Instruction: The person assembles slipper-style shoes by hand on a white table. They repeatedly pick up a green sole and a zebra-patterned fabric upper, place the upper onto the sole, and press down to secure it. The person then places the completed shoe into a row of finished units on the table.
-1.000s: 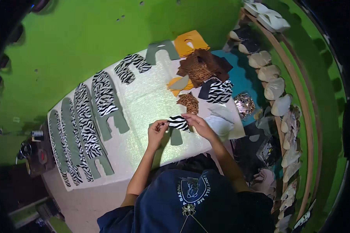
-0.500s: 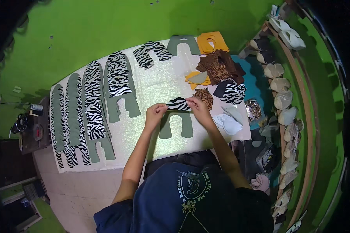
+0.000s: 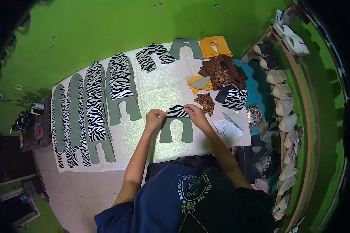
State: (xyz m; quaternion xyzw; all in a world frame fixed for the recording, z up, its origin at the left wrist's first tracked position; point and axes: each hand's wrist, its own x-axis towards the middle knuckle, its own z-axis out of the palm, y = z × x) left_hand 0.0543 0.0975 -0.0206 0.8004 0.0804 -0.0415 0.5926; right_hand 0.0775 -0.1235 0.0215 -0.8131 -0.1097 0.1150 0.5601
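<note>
A zebra-print piece [image 3: 176, 111] spans the hands over the table [image 3: 155, 89], its long axis left to right, curved edge away from the person. The left hand [image 3: 155, 118] and right hand [image 3: 197, 117] each pinch one end in a closed fingertip grip. Just nearer than the grip, a green arch-shaped piece [image 3: 166, 133] points its legs toward the person. Well right of the grip is a shiny bundle [image 3: 254, 115]; whether a bag encloses it, I cannot tell.

Left of left hand [image 3: 155, 117]: passable over bare table [image 3: 124, 143], as far as the green-and-striped stacks [image 3: 95, 105].
Beyond zebra piece [image 3: 176, 112]: open up to the striped arch [image 3: 155, 50] near the far edge.
Right of right hand [image 3: 197, 115]: obstructed by leopard scraps [image 3: 206, 102] just beside, white pieces [image 3: 229, 131] near.
</note>
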